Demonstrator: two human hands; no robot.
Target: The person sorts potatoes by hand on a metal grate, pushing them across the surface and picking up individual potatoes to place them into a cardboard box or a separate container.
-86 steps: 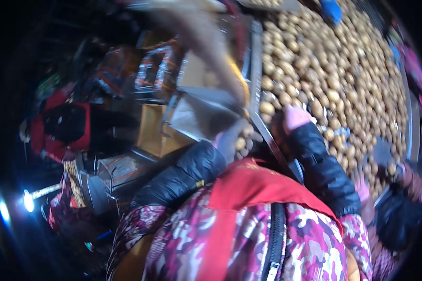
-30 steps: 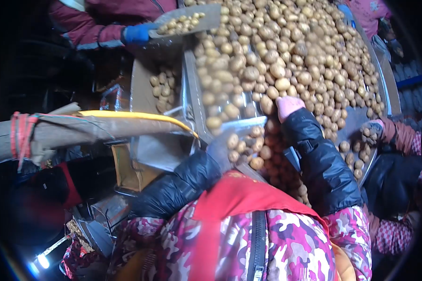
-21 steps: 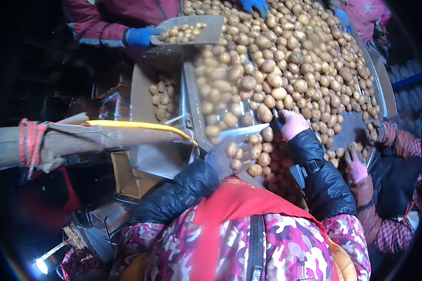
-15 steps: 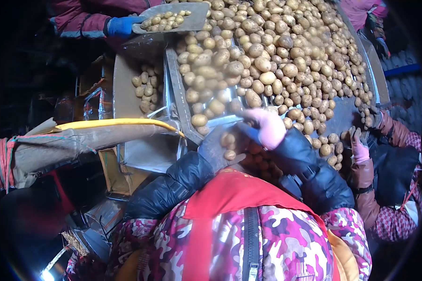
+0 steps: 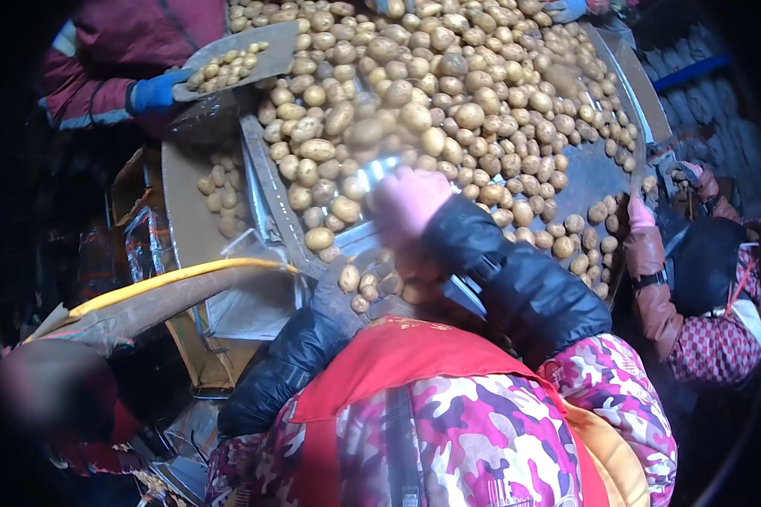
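Holding several potatoes [image 5: 349, 279] in the loosely cupped fingers of the left hand [image 5: 326, 297], beside the heap [image 5: 469, 116], with the right hand [image 5: 420, 199] now shifted leftward over its near edge, likely shortening the carry to the palm, finger spread too blurred to tell.

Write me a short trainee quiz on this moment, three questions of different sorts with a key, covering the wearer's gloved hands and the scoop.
1. Multiple choice: what rests in the wearer's left hand?
A) a knife
B) several potatoes
C) a folded cloth

2. True or false: the wearer's right hand wears a glove of the same color as the left.

3. Fill in the missing word: the scoop at the upper left is held by a co-worker's ____ glove.

Key:
1. B
2. False; the right glove is pink, the left one grayish.
3. Blue
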